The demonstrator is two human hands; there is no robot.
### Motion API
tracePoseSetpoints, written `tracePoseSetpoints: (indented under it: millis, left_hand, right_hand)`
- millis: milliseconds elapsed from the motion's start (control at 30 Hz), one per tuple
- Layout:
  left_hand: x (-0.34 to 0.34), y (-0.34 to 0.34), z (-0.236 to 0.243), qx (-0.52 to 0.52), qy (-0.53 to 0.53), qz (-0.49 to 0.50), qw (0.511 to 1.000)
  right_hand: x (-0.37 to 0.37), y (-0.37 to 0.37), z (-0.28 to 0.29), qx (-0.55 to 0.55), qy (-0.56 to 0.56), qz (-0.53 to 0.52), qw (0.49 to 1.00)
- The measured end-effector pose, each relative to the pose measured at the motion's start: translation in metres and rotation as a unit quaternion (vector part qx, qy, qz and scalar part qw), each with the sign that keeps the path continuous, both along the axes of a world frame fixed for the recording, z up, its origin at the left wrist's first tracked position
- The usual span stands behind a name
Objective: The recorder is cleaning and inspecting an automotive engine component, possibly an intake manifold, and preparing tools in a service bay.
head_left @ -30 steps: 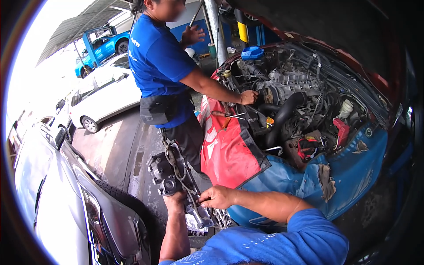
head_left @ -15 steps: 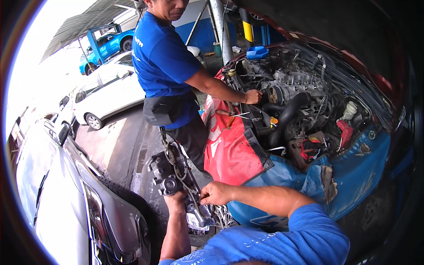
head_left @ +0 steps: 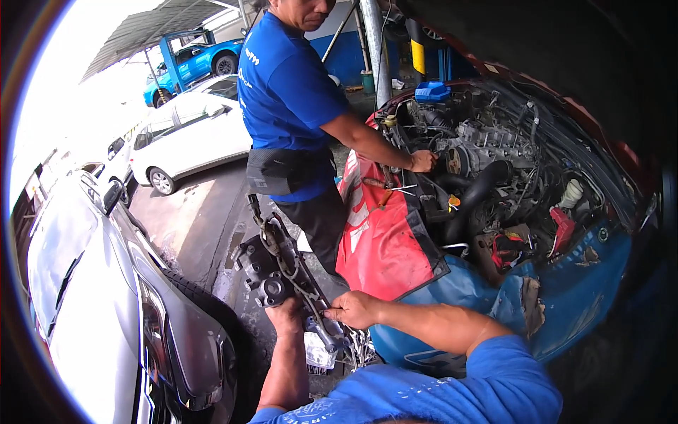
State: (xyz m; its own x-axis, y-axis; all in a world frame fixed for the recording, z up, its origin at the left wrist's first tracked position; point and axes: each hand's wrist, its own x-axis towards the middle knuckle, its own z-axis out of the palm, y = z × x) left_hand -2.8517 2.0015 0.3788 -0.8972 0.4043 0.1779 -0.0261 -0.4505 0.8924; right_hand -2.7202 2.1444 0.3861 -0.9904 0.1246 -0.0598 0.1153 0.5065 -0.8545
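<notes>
Two hands met on a dark, greasy metal car part [head_left: 279, 272] just left of the frame's lower middle. The left hand [head_left: 286, 314] gripped it from below, fingers clenched around its lower body, while the right hand [head_left: 357, 309] pinched the thin end of it from the right, fingers closed on the part. The part was held up in the air, tilted, its top leaning toward the upper left, in the gap between a grey car [head_left: 106, 311] at lower left and a blue car [head_left: 565, 283] at right.

Right of centre, the blue car's engine bay [head_left: 494, 184] stood open, with a red cover [head_left: 381, 233] draped over its near edge. Another person in a blue shirt [head_left: 286, 92] stood at upper centre, one hand [head_left: 424, 161] reaching into the engine. A white car [head_left: 187, 134] and a blue truck [head_left: 194, 60] were at upper left.
</notes>
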Motion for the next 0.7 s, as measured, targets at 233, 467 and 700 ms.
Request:
tracePoseSetpoints:
  millis: [233,467,700]
  left_hand:
    - [0.002,-0.004,0.011,-0.030,0.025,-0.042,0.998]
    - [0.003,-0.003,0.005,-0.031,0.052,-0.018,0.998]
    - [-0.010,-0.016,-0.014,-0.070,0.020,-0.010,0.997]
  right_hand:
    - [0.005,-0.011,0.004,-0.033,-0.006,-0.039,0.999]
    - [0.003,-0.018,-0.012,-0.049,0.005,-0.031,0.998]
    - [0.024,0.024,0.005,-0.183,0.059,0.000,0.981]
